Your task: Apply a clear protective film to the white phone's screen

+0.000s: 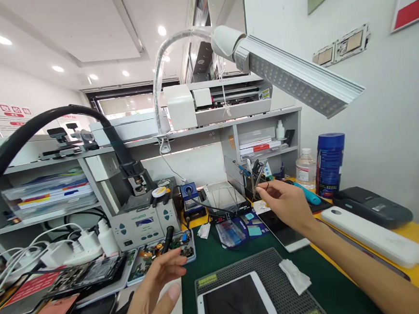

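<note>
My right hand (pixel 289 204) reaches to the tool holder at the back of the bench. Its thumb and fingertips are pinched on what looks like slender metal tweezers (pixel 255 180), among other upright tools. Lower left, my left hand (pixel 158 287) hovers with fingers apart and nothing in it. Between the hands, a white-framed phone or small tablet (pixel 237 302) lies dark screen up on a grey perforated mat (pixel 277 277). A crumpled white tissue (pixel 295 276) rests on that mat. Under my right forearm lies another dark-screened device (pixel 286 231).
A parts tray (pixel 141 266) and several dismantled devices lie left. Behind stand a grey rework station (pixel 138 228) and a blue soldering station (pixel 193 202). A lamp (pixel 293 73) hangs overhead. At right are a white elongated device (pixel 375 236), a dark case (pixel 373 207) and a clear bottle (pixel 305 169).
</note>
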`<state>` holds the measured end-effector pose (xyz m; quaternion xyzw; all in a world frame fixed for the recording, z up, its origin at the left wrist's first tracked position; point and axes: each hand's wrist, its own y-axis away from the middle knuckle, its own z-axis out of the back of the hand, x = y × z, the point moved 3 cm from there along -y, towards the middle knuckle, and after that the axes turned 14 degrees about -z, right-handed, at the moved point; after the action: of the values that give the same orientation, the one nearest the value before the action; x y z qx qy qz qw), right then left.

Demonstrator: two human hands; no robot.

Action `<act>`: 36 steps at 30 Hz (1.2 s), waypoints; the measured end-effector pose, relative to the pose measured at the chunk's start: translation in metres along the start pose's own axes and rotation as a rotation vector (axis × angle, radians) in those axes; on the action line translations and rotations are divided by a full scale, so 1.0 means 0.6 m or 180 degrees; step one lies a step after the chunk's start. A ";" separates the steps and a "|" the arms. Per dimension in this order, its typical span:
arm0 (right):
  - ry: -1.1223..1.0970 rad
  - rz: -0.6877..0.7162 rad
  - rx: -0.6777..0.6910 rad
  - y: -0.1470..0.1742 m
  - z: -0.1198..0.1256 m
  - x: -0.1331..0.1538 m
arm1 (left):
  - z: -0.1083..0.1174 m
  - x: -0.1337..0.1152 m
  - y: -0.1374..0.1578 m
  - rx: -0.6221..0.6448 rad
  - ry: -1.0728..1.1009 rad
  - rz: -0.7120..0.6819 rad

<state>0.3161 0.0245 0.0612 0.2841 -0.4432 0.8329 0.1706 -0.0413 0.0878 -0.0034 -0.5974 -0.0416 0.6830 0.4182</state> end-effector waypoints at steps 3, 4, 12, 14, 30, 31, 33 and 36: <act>0.0266 0.0030 -0.0016 -0.004 -0.030 -0.031 | -0.006 -0.012 0.004 -0.0133 -0.0021 0.0221; 0.0374 0.0026 -0.0005 -0.004 -0.038 -0.039 | -0.008 -0.017 0.005 -0.0151 -0.0028 0.0260; 0.1227 -0.0340 0.0128 -0.008 -0.061 -0.057 | 0.001 -0.028 0.013 -0.0073 -0.0040 0.0474; 0.1388 -0.0447 0.0242 -0.010 -0.067 -0.057 | 0.001 -0.025 0.016 -0.0033 -0.0033 0.0487; 0.1849 -0.1165 0.0922 -0.014 -0.103 -0.069 | 0.006 0.007 0.029 0.0429 -0.0279 0.0463; 0.1844 -0.1173 0.0949 -0.014 -0.105 -0.071 | 0.006 0.006 0.028 0.0404 -0.0270 0.0457; 0.1834 -0.1185 0.0996 -0.014 -0.109 -0.075 | 0.005 0.001 0.027 0.0347 -0.0262 0.0397; 0.1834 -0.1214 0.1034 -0.014 -0.114 -0.081 | 0.002 -0.009 0.022 0.0296 -0.0230 0.0259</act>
<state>0.3368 0.0846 0.0059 0.1389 -0.1784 0.8914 0.3929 -0.0495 0.0763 -0.0059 -0.5534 -0.0005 0.7218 0.4156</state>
